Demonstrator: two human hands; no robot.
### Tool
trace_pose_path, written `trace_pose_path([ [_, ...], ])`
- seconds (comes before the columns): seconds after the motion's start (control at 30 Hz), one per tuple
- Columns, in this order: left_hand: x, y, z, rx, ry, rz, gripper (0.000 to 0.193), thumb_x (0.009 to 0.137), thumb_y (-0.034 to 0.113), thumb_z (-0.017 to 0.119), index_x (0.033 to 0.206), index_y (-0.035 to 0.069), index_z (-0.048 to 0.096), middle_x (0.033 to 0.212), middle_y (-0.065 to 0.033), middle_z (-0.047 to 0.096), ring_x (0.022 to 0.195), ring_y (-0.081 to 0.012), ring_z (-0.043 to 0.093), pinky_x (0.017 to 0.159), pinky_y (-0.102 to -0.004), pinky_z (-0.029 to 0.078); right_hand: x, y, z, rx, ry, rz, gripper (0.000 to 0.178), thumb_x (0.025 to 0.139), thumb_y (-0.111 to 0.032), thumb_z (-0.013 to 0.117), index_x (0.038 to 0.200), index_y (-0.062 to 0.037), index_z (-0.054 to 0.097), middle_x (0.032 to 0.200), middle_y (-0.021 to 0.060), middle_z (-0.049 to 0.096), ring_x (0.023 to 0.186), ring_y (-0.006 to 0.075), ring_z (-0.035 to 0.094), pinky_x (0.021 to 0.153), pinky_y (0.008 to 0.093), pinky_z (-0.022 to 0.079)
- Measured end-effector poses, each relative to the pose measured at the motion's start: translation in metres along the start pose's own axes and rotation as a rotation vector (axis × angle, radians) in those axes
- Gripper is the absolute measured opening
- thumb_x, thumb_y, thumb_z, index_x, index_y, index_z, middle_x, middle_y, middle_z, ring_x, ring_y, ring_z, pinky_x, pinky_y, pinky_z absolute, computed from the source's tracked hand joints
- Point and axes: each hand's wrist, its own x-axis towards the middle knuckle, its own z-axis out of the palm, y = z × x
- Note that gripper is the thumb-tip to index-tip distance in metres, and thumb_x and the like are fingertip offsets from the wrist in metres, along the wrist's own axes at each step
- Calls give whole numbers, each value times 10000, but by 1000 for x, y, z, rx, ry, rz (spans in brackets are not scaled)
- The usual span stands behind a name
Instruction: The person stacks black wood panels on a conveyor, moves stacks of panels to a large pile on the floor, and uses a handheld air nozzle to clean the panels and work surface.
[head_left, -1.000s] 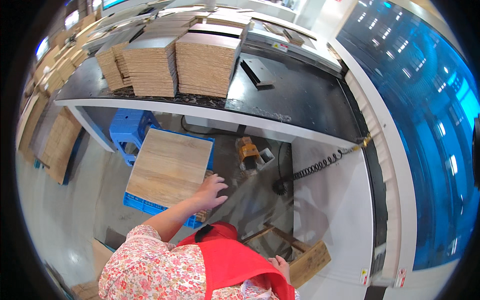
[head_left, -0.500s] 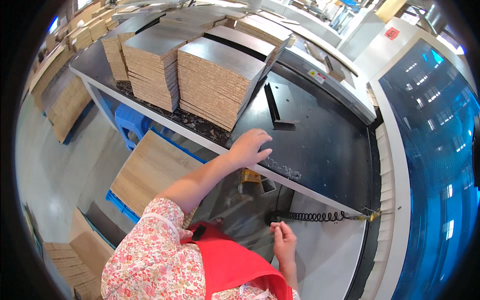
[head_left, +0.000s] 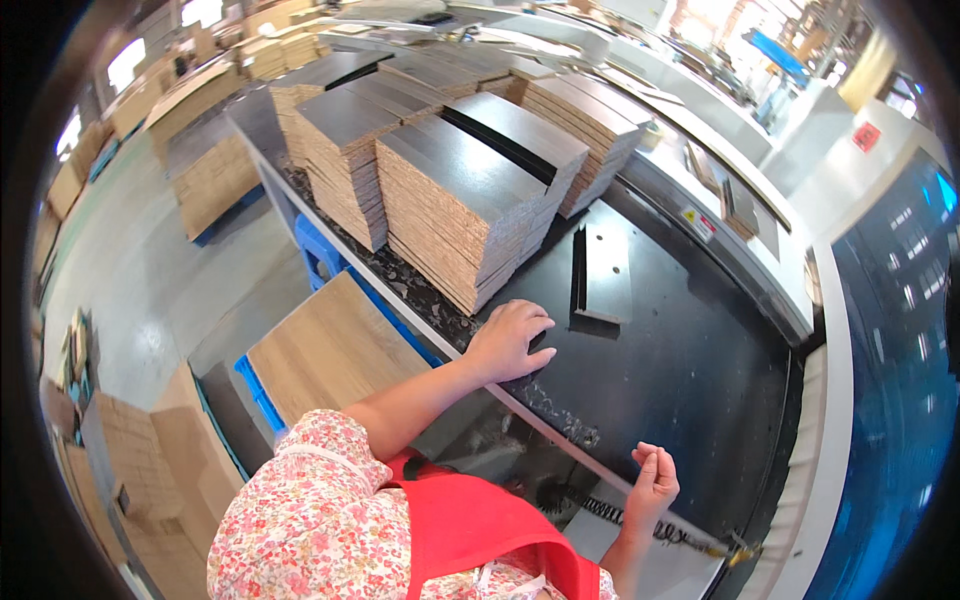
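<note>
The fingers of my left hand (head_left: 508, 342) are loosely apart at the front edge of the black-topped table (head_left: 690, 375); those of my right hand (head_left: 653, 480) are pinched together, nothing visible between them. Near that edge stands the block of stacked, dark-faced chipboard panels (head_left: 455, 215): heavy together, I'd judge, stiff, slick-faced, best taken by opposite edges, a few at once. Below, the blue plastic crate (head_left: 260, 396) carries a rectangular wood-grained board (head_left: 335, 350) hiding its contents.

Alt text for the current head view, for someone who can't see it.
A person's open left hand is at the near edge of a black worktop, beside stacks of boards; the right hand, loosely curled, is farther right. Below, a brown panel lies on a blue crate.
</note>
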Motion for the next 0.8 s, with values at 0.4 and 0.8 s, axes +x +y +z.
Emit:
trace_pose_path([
  [0.4, -5, 12, 6, 222, 89, -35, 277, 777, 237, 728, 969, 46, 669, 1084, -114, 627, 1043, -304, 580, 916, -412, 474, 89, 43, -35, -327, -537, -554, 63, 885, 3, 596, 923, 22, 643, 910, 97, 614, 698, 156, 605, 641, 265, 481],
  [0.8, -3, 26, 5, 295, 217, -74, 94, 816, 117, 674, 867, 39, 656, 985, -100, 642, 957, -300, 599, 840, -391, 501, 95, 47, -35, -248, -525, -452, 45, 856, -18, 627, 887, 1, 653, 843, 112, 642, 735, 271, 643, 649, 328, 505],
])
